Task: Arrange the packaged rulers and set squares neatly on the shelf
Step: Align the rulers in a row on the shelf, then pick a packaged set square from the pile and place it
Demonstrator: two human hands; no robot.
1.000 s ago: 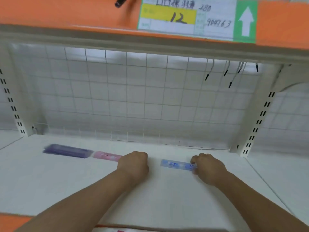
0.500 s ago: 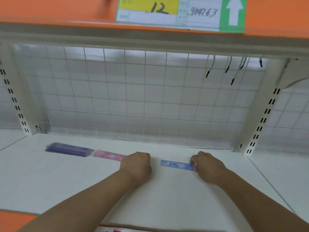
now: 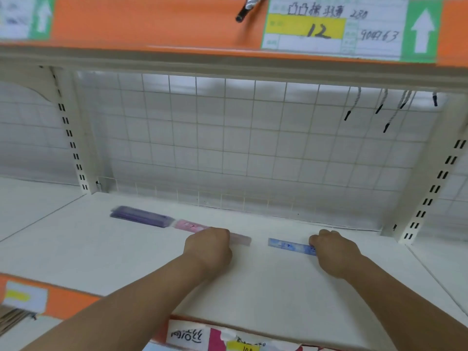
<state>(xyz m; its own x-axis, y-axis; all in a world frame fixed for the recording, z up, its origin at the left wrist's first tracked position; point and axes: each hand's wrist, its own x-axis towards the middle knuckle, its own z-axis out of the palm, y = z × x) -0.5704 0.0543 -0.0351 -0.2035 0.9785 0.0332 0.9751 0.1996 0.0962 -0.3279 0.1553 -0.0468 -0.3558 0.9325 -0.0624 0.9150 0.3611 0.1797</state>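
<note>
On the white metal shelf board (image 3: 253, 279), near its back edge, three packs are laid in one row from left to right. At the left a dark purple flat pack (image 3: 140, 216) is seen, much blurred. Just beside it the pink packaged ruler (image 3: 188, 226) is lying; its middle is covered by the left hand (image 3: 209, 245), whose fingers are curled together down upon it, and its right end comes out past the knuckles. A gap apart, the blue packaged ruler (image 3: 288, 245) is held at its right end by the curled, closed-together fingers of the right hand (image 3: 334, 252). Behind the row a white wire grid panel (image 3: 228, 138) is standing, and above it a handwritten price label (image 3: 329, 29) marked 12 is fixed on an orange shelf edge (image 3: 152, 21).
</note>
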